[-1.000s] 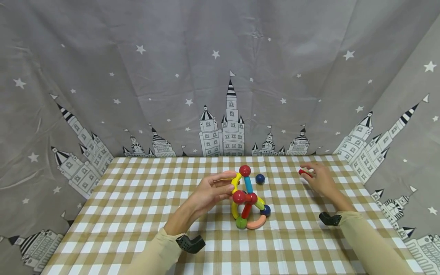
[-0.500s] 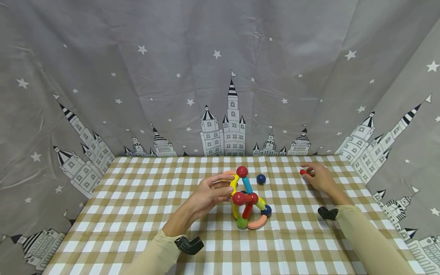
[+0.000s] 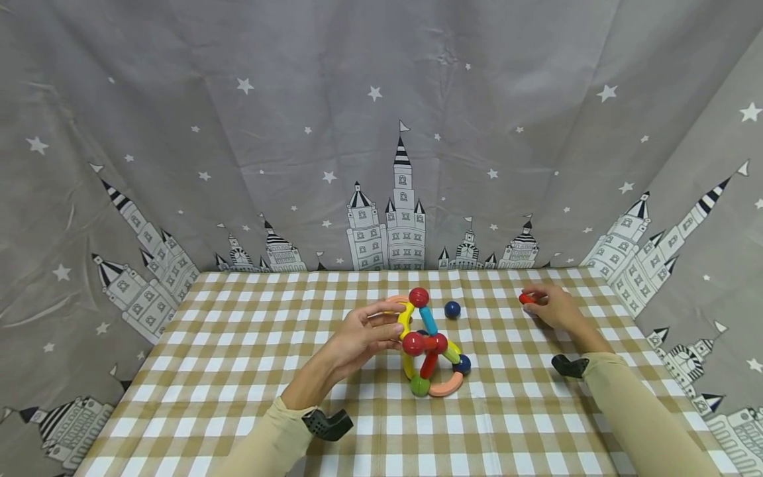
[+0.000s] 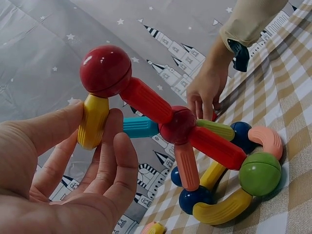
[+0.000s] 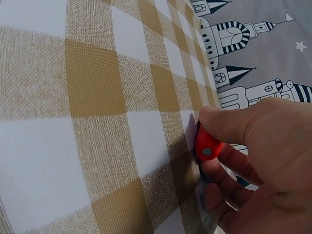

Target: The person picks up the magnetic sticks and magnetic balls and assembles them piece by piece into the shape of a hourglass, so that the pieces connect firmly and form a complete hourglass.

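My left hand (image 3: 363, 334) pinches a yellow curved magnetic rod (image 4: 92, 122) between thumb and fingers. That rod joins a standing frame of magnetic rods and balls. A large red ball (image 4: 106, 71) sits on the rod's upper end, and a red rod (image 4: 146, 100) runs from it to a second red ball (image 4: 178, 125). Lower down, the frame has a green ball (image 3: 420, 386), a blue ball (image 3: 461, 364) and a salmon curved rod (image 3: 447, 385). At the far right, my right hand (image 3: 557, 309) pinches a short red rod (image 5: 207, 146) close over the cloth, its metal end showing.
A loose blue ball (image 3: 452, 309) lies behind the frame. A salmon curved piece (image 3: 398, 299) shows just behind the left fingers. The checked tablecloth (image 3: 238, 371) ends at a grey castle-print curtain (image 3: 286, 132) at the back and sides.
My right fingers have closed more tightly around the red rod, which has turned slightly. The frame's upper red ball has shifted a little to the left with the left hand's hold.
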The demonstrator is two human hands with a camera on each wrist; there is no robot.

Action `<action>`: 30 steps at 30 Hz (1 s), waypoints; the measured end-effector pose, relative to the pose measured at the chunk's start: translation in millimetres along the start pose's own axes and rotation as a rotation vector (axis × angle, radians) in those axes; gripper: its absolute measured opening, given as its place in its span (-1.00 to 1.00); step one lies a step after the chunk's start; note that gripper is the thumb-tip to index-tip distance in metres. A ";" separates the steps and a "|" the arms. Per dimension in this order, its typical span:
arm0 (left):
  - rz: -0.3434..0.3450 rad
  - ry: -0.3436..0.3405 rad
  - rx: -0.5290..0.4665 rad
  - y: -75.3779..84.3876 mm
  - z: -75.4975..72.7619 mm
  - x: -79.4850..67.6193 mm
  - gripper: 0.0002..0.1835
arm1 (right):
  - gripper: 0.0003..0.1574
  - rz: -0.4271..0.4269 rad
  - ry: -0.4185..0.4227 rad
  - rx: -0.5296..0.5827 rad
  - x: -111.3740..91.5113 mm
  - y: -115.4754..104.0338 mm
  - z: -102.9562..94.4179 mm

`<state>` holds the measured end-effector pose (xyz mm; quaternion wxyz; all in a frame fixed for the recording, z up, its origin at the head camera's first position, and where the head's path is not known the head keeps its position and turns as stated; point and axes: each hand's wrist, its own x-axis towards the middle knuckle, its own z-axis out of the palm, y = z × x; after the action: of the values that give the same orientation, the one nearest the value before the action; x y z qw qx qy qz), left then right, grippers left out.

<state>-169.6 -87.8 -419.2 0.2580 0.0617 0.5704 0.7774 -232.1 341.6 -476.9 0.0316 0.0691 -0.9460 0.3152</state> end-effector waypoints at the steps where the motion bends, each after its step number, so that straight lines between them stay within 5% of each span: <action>1: 0.000 0.001 0.000 0.1 0.0 -0.1 -0.54 | -0.61 0.001 -0.004 0.002 0.1 0.0 -0.2; 15: -0.019 0.011 0.001 2.4 0.3 -0.9 -0.54 | -0.56 0.016 -0.024 0.058 -2.8 -12.3 -0.5; 30: 0.010 -0.004 -0.011 -1.6 -1.2 -1.3 -0.60 | -0.58 -0.113 -0.037 0.394 -32.7 -90.5 -2.3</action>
<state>-168.4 -89.1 -420.9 0.2554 0.0647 0.5653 0.7817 -186.1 275.1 -424.9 0.0179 0.1328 -0.8611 0.4905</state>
